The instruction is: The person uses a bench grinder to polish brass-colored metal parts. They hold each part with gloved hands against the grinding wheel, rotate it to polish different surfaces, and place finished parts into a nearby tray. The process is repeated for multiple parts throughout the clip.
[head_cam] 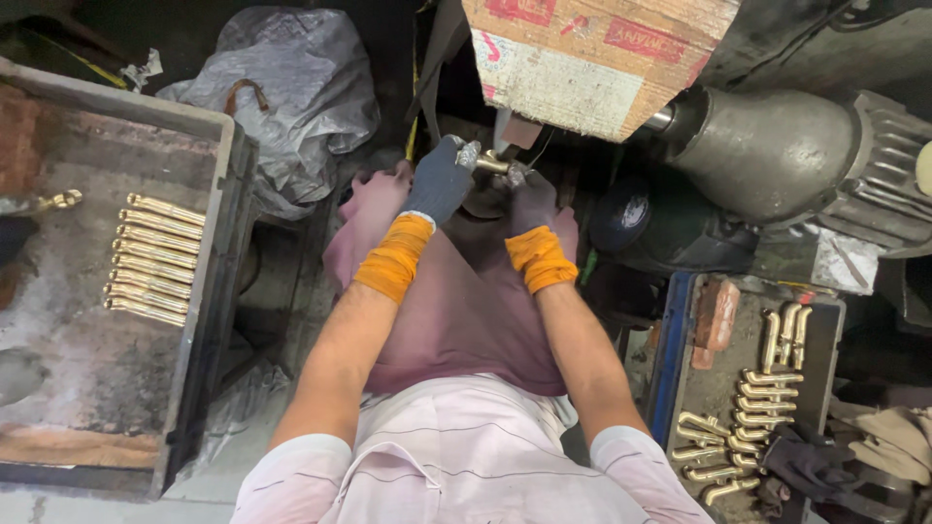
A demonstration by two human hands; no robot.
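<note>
My left hand (pixel 442 180) and my right hand (pixel 529 199) wear dark grey gloves with orange cuffs. Both hold one small brass handle piece (pixel 492 164) between them, up against a wheel (pixel 485 199) under a cardboard cover (pixel 592 53). The wheel is mostly hidden by my hands. A pink cloth (pixel 456 311) lies over my lap. On my left, several finished brass handles (pixel 155 257) lie in a neat row in a dark tray (pixel 209 320). On my right, several more brass handles (pixel 743 427) lie loosely in a blue-edged tray (pixel 670 359).
A large grey motor housing (pixel 777 150) sits to the right of the wheel. A crumpled grey plastic sheet (pixel 282 87) lies at the back left. A dark glove (pixel 811 466) and rags (pixel 888 437) rest at the right tray's edge. A reddish block (pixel 718 315) lies in that tray.
</note>
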